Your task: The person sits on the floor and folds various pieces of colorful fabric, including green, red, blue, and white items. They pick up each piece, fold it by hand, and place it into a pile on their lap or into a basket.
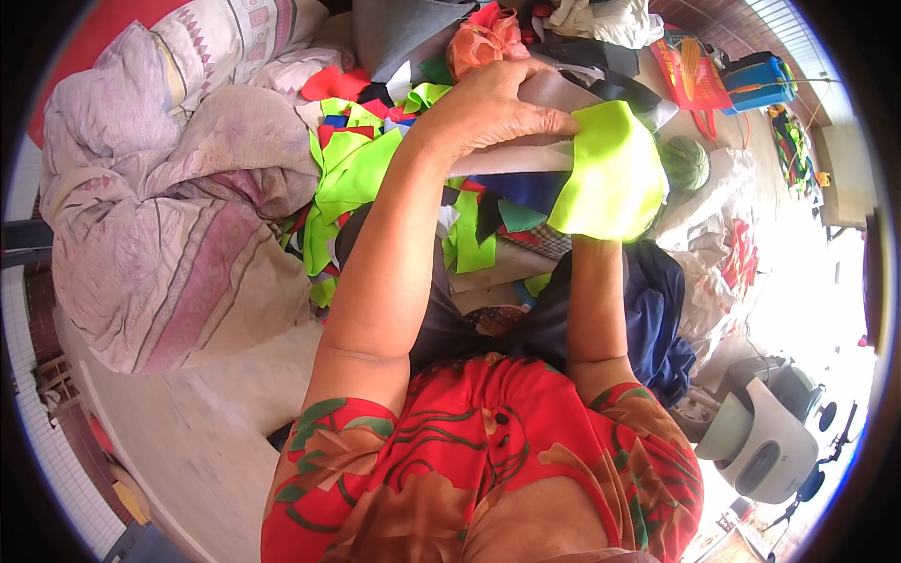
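Note:
My left hand [497,105] is stretched over a pile of fabric scraps, thumb and fingers spread apart. A grey-mauve piece of cloth [556,91] shows between them. The thumb's tip reaches the edge of a bright yellow-green piece of fabric [610,178]. That piece drapes over my right hand and hides its fingers; only the wrist and forearm [598,281] come out below it. Under my left hand runs a pale strip of cloth [511,159]. More yellow-green scraps [359,174] lie in the pile, mixed with red, blue, black and dark green ones.
A large bundle of pale patterned cloth [178,225] fills the left side. Beyond the pile is a crumpled orange-red bag [486,42]. To the right are a striped green melon [685,162], a red bag [690,75], white plastic sheeting [699,244] and a grey-white appliance [774,446].

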